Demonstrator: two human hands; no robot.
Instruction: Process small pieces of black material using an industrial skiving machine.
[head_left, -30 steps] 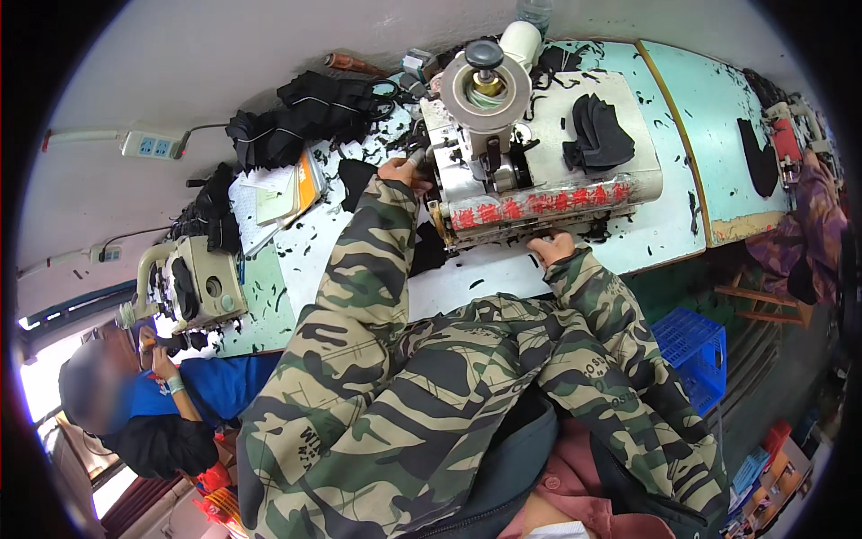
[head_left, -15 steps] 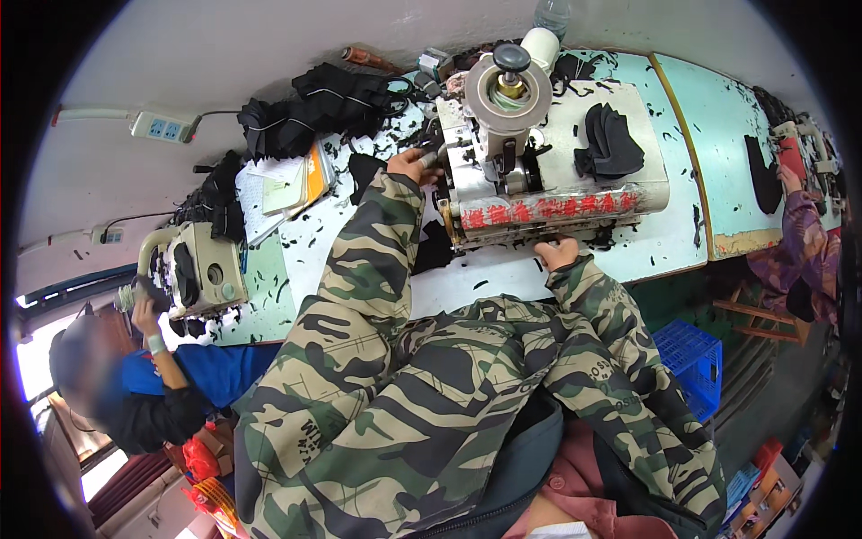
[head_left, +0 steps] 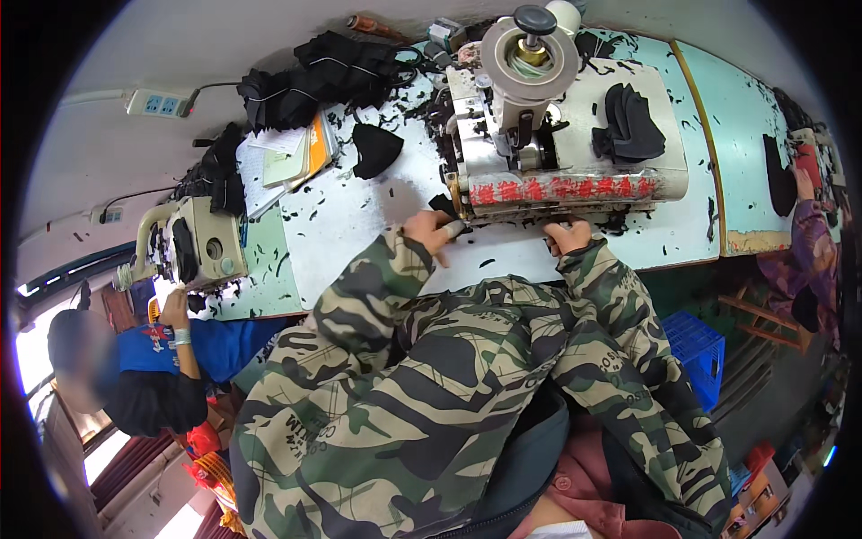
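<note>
A beige sewing machine (head_left: 575,117), with a round metal disc and black knob on top, stands in front of me. At its near left corner my left hand (head_left: 429,234), with a pale wrap on one finger, is closed on a small black fabric piece (head_left: 442,205). Its fingertips are by the machine's edge. My right hand (head_left: 567,237) rests at the machine's front edge, fingers curled in; what they hold, if anything, is hidden. Another black fabric piece (head_left: 377,150) lies flat left of the machine. Several stacked black pieces (head_left: 631,126) sit on the machine's top.
Bundled black fabric (head_left: 319,81) and papers (head_left: 285,157) lie to the left on the scrap-strewn table (head_left: 350,238). A second machine (head_left: 208,244) stands farther left, beside a person in blue (head_left: 148,355). Another person's sleeve (head_left: 815,242) shows at right, above a blue crate (head_left: 696,355).
My left hand has come from the machine's left side down to its near corner, uncovering the flat black piece. My right hand stays at the front edge. The view has shifted slightly.
</note>
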